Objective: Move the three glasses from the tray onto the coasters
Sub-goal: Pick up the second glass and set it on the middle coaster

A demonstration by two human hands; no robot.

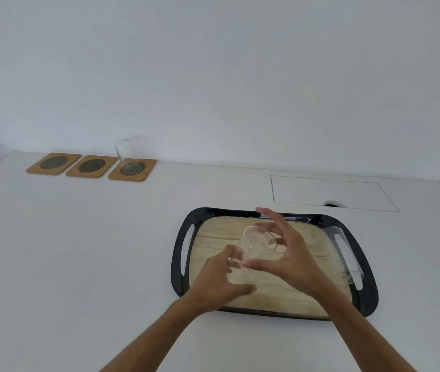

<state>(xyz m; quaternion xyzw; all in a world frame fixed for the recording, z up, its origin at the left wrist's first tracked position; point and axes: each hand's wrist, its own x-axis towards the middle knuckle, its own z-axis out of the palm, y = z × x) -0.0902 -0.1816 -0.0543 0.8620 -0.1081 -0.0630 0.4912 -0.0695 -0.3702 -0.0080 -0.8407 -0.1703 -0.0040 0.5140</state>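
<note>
A black tray point(180, 253) with a wood-look floor lies on the white table in front of me. Over its middle my left hand point(219, 280) grips the lower part of a clear glass point(253, 248), which tilts with its mouth up and away. My right hand point(286, 251) hovers beside the glass with fingers spread, touching or nearly touching it. A second clear glass point(343, 253) lies on its side at the tray's right handle. A third glass point(125, 154) stands upright on the rightmost of three cork coasters point(147, 171); the middle coaster point(91, 166) and left coaster point(54, 162) are bare.
The coasters sit in a row at the table's far left edge, against a white wall. A rectangular flap point(329, 193) with a cable hole is set into the tabletop behind the tray. The table's right corner shows at the far right.
</note>
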